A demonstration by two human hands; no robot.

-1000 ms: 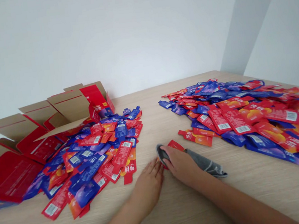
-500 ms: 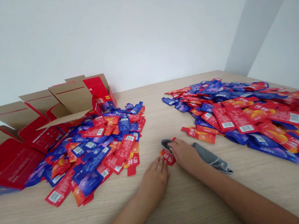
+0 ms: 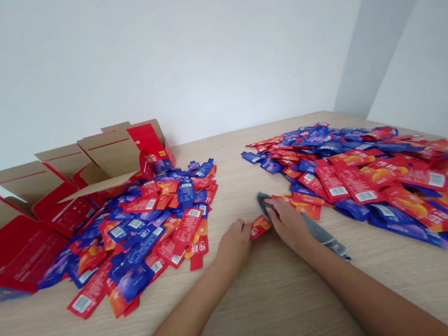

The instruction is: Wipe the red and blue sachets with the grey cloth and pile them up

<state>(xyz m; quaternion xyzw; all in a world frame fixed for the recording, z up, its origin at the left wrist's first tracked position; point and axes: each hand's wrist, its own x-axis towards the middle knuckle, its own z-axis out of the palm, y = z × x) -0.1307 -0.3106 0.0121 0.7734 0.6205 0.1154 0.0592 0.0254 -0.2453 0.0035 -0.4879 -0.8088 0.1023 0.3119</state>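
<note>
Left hand [image 3: 235, 244] curled closed, pinching the left end of a red sachet [image 3: 259, 226]. Right hand [image 3: 287, 225] partly closed over a grey cloth [image 3: 326, 238], fingers bent onto it; cloth trails out to the right, near side. Sachet lies in the gap between the hands, its right end hidden. Left: pile of red and blue sachets [image 3: 141, 232], open cartons [image 3: 15, 256] beyond. Right: larger sachet heap [image 3: 362, 173]. Pale wood-grain surface [image 3: 230, 184].
</note>
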